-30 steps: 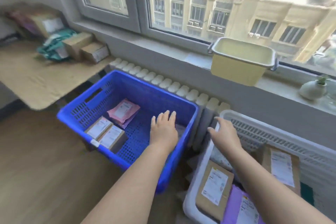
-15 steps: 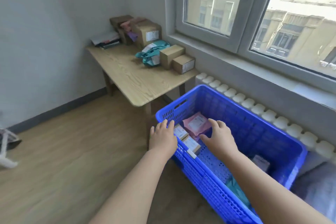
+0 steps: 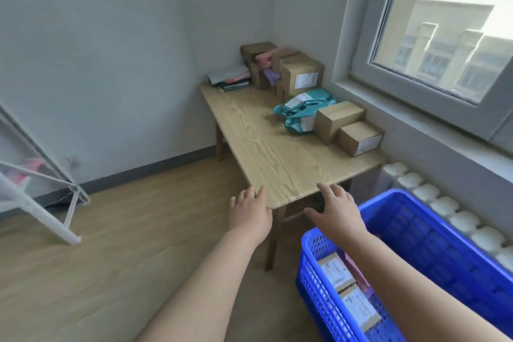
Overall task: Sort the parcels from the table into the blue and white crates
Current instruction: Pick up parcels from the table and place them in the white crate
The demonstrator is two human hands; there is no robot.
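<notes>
Fingers (image 3: 325, 189) spread, holding nothing | left hand (image 3: 249, 212), right hand (image 3: 337, 215) near table (image 3: 277, 164) edge | blue crate (image 3: 444, 247) beside table

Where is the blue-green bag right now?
In the head view, the blue-green bag lies on the table, on its window side, beside a cardboard box and in front of a bigger labelled box.

Both arms outstretched; left grip (image 3: 251, 209) and right grip (image 3: 334, 209) empty, fingers relaxed, palms down.
</notes>
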